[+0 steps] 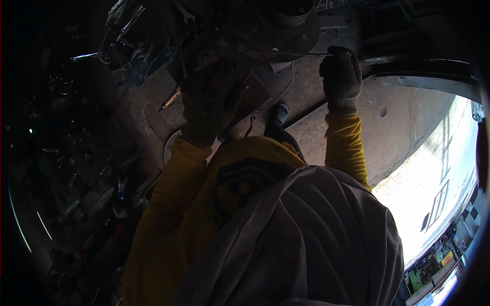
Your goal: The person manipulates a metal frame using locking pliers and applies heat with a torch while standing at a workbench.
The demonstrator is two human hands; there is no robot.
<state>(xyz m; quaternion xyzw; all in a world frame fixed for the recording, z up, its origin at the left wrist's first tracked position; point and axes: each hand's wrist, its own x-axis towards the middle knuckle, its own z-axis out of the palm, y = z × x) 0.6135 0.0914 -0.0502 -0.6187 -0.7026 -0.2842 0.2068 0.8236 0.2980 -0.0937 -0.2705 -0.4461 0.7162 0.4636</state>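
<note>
My right hand (pixel 341 76), in a knitted work glove, is closed round the end of a thin metal rod (pixel 306 53). The rod reaches left to a dark round metal part (pixel 291 38) at the top of the view. My left hand (pixel 210 99), also gloved, is up beside that part's left side; its fingers are lost in shadow, and what they hold, if anything, cannot be made out. Just left of this hand sticks out a tool with an orange-copper handle (pixel 171 98).
Wrenches and other metal tools (pixel 131 25) lie at the upper left. Dark cluttered parts (pixel 84 168) fill the left side. A thin cable (pixel 289 84) runs down to the concrete floor (pixel 398 112) near my foot (pixel 279 114). A curved metal edge (pixel 429 82) stands at right, before bright daylight.
</note>
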